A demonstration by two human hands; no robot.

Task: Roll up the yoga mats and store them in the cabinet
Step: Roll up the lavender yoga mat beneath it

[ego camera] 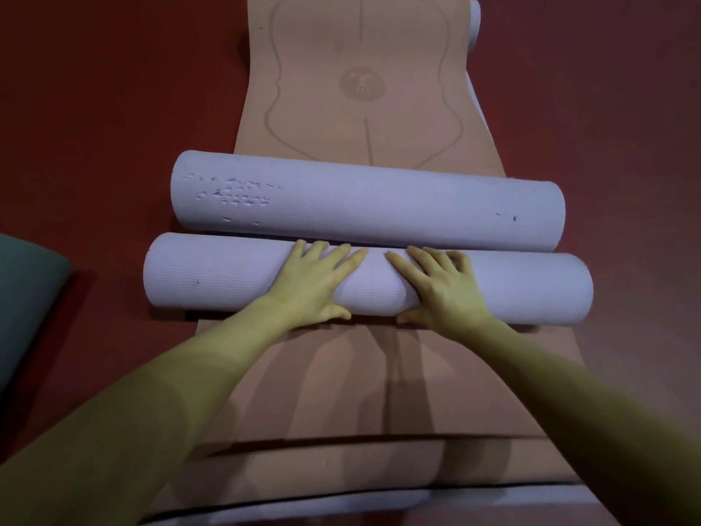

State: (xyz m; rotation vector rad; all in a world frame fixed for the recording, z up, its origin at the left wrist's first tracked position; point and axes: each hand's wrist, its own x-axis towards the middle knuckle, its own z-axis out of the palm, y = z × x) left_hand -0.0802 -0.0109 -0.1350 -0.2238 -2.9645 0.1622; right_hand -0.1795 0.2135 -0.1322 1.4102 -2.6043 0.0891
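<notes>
Red floor carries a tan mat laid flat, with two lilac rolls across it. Both hands, left and right, press flat-fingered on the nearer roll, likely keeping it tight against the farther roll.

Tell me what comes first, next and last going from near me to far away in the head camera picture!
Flat tan mat with printed lines → left hand and right hand, both pressing on the nearer pale lilac rolled mat → farther pale lilac rolled mat → round logo printed on the tan mat.
</notes>
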